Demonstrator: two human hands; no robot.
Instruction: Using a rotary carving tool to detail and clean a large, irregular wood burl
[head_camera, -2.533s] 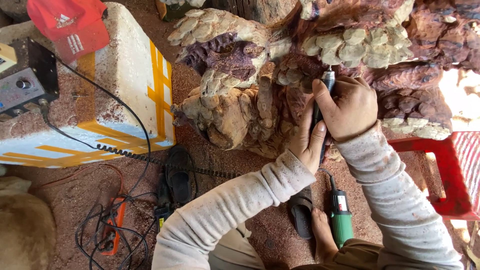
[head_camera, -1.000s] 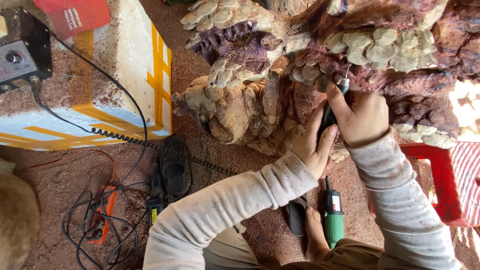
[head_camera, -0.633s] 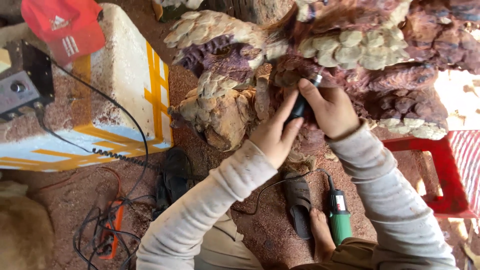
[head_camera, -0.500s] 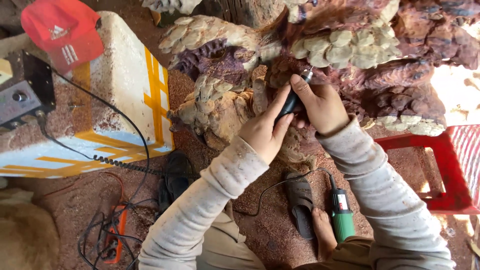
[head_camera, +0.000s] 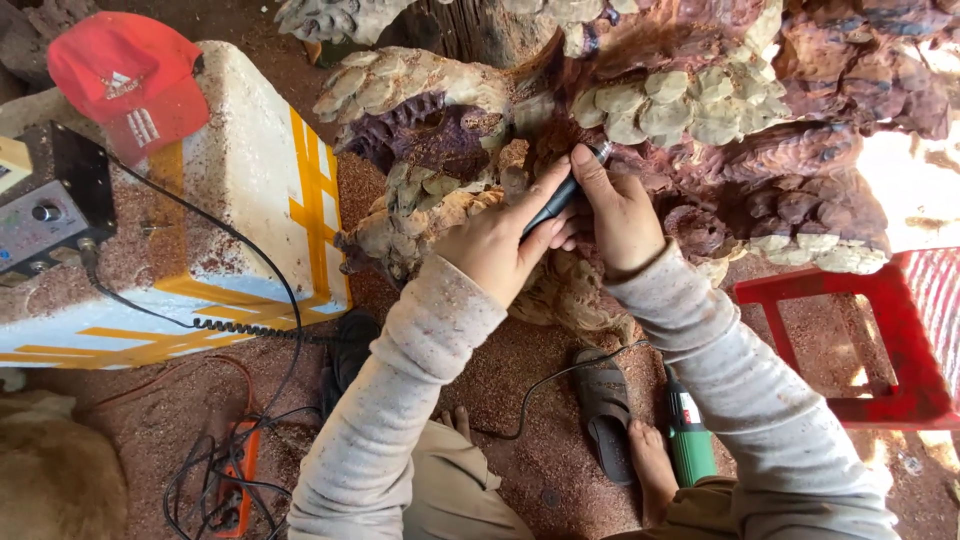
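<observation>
Wooden carving (head_camera: 640, 110), both hands (head_camera: 560, 225) shifted left, black rotary tool (head_camera: 560, 200) tip higher

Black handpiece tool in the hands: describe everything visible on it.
The black handpiece tool is slim and pen-shaped, with a dark barrel that looks like plastic or rubber and a silvery metal nose at its upper end. It lies tilted, nose up and to the right, pressed against the carved wood sculpture. The left hand cradles the barrel from below; the right hand pinches it near the nose. Its bit and rear end are hidden.
</observation>
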